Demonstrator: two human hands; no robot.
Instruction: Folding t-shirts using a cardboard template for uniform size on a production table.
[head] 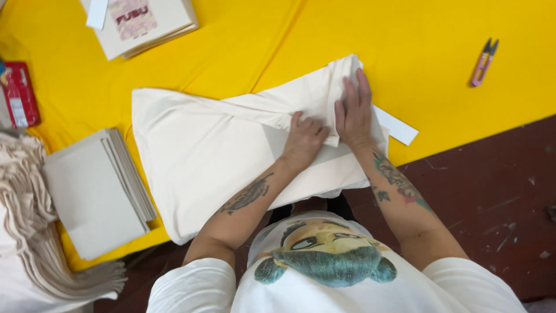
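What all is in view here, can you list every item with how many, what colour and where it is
cloth bag: one, cream, middle of the table, partly folded
yellow table cover: one, yellow, under everything
white strip: one, white, sticking out right of the bag
thread snips: one, pink, far right on the cover
folded stack: one, cream, left of the bag
printed stack: one, cream with a pink print, top left
loose pile: one, cream, left edge
red packet: one, red, far left
floor: dark red, lower right
left hand: fingers curled on the fold
right hand: flat on the fold
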